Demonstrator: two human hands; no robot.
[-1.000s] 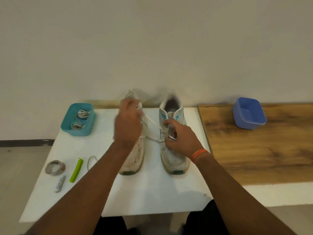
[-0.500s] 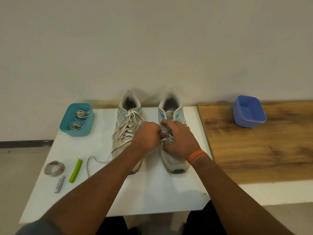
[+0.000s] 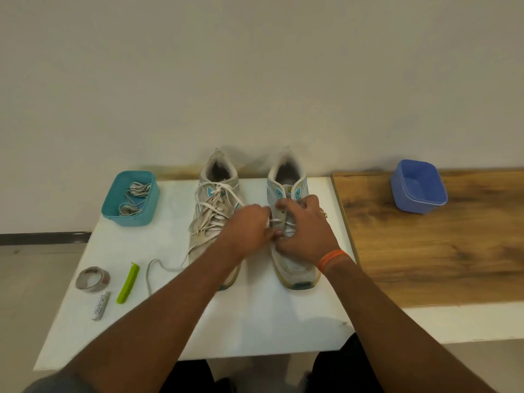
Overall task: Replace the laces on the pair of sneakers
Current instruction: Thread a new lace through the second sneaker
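Both hands work the right sneaker: left hand pinches the lace, right hand grips the eyelet flap; advise feeding the tip straight, untwisted.

Both hands, the left hand and right hand, pinch a white lace over the right sneaker near the table's far edge, beside the laced left sneaker.
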